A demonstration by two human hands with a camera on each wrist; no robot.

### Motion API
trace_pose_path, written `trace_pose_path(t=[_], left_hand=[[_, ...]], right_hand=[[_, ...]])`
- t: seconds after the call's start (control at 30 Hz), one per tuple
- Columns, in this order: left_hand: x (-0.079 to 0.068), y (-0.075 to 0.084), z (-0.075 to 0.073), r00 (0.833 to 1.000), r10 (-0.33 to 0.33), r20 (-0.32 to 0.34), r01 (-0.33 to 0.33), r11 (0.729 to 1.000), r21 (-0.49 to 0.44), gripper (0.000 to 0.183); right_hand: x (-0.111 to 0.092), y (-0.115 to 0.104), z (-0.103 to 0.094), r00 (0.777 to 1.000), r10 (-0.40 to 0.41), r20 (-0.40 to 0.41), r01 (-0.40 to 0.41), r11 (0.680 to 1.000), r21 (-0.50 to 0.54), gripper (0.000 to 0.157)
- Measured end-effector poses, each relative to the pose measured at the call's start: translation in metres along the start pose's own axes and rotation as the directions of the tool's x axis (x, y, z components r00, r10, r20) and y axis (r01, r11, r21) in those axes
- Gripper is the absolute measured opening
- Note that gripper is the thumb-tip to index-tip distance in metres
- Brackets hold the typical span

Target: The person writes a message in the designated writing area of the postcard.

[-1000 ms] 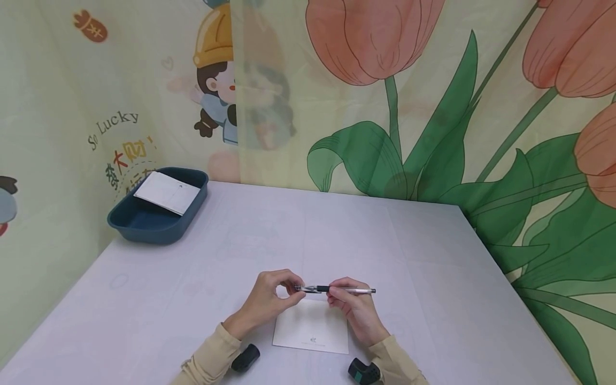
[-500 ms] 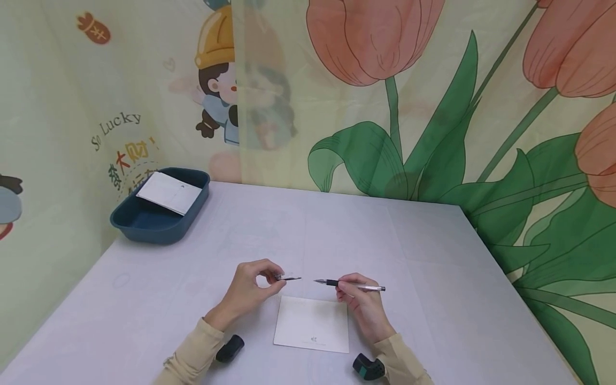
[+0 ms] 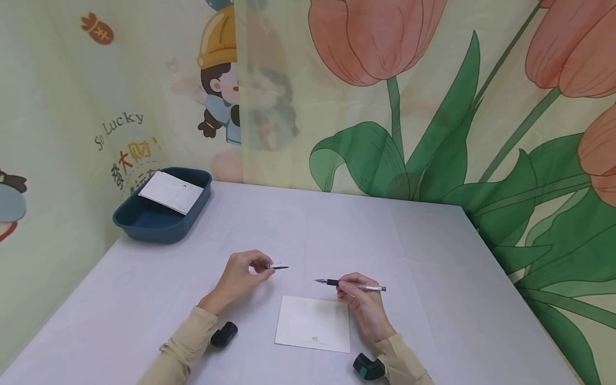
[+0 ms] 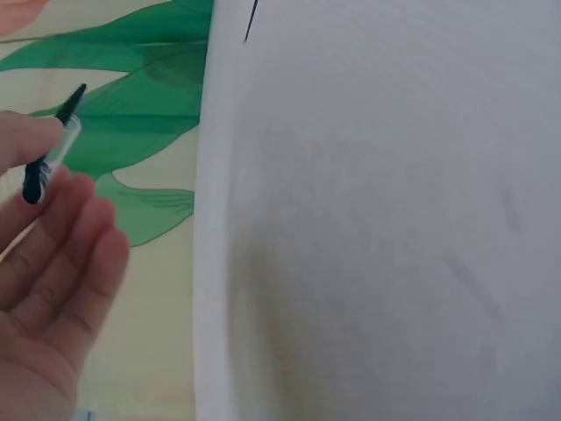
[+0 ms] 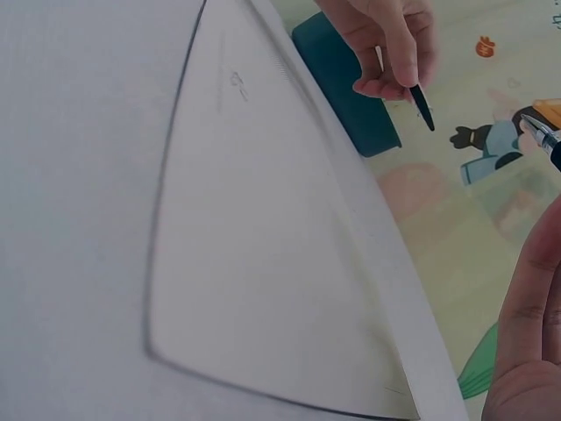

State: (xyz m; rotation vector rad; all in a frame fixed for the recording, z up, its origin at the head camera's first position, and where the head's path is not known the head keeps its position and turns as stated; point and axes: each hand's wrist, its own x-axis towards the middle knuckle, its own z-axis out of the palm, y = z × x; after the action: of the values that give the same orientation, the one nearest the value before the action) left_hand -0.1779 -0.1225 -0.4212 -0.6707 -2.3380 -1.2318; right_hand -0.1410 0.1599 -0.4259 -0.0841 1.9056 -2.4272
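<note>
My left hand pinches a clear pen cap with a black clip between thumb and fingertips, above the table left of centre. In the left wrist view the cap shows between the thumb and forefinger. With my right hand I hold an uncapped pen, black at the grip and silver behind, its tip pointing left. The right wrist view catches the pen's metal tip at its right edge. Below and between both hands, a white notebook or card with a small printed mark lies flat on the table.
A dark blue plastic basin stands at the table's back left corner, with a white booklet leaning inside it. Printed curtains hang behind and beside the white table. Black wrist cameras sit by both cuffs.
The cap has come off the pen's tip. My left hand has moved away left and farther up the table with it, while my right hand has shifted slightly right and then stayed still.
</note>
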Motion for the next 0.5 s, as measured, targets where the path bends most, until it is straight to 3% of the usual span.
trace_pose_path(t=[0.2, 0.37, 0.5], left_hand=[[0.002, -0.007, -0.002, 0.985, -0.141, -0.098, 0.156, 0.974, 0.166, 0.011], [0.001, -0.016, -0.006, 0.941, -0.269, -0.207, 0.311, 0.926, 0.213, 0.009], [0.001, -0.018, -0.007, 0.911, -0.336, -0.24, 0.389, 0.892, 0.228, 0.009]], right_hand=[[-0.001, 0.0, 0.0, 1.0, 0.0, -0.005, 0.0, 1.0, -0.001, 0.008], [0.0, 0.001, 0.0, 1.0, -0.015, 0.014, 0.015, 1.0, -0.007, 0.01], [0.0, 0.0, 0.0, 0.999, -0.024, 0.022, 0.025, 1.0, -0.008, 0.009]])
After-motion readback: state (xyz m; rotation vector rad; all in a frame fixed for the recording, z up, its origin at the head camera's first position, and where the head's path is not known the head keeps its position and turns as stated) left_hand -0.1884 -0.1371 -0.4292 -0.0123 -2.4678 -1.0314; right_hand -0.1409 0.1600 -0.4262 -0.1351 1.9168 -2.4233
